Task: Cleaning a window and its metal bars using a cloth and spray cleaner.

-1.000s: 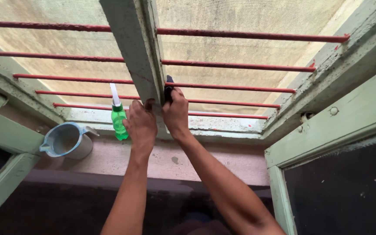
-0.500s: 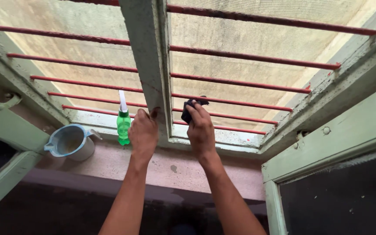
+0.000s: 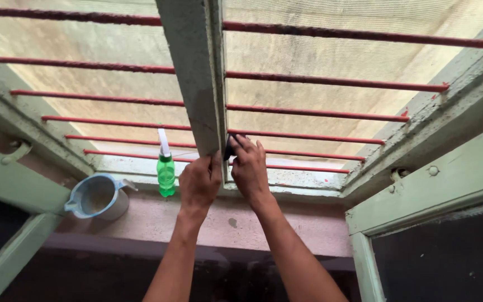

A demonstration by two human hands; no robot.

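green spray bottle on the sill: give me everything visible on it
The spray bottle is small, translucent green plastic with a white spray head and a long white nozzle part pointing up. It stands upright on the pink sill, close against the window frame's lower rail, in front of the lowest red bars. Nothing grips it: the left hand is just to its right, apart from it, and a light blue jug stands further left. Fill level cannot be told.

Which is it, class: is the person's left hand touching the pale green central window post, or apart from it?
Touching. The head view shows the left hand pressed against the pale green post, fingers at its lower edge.
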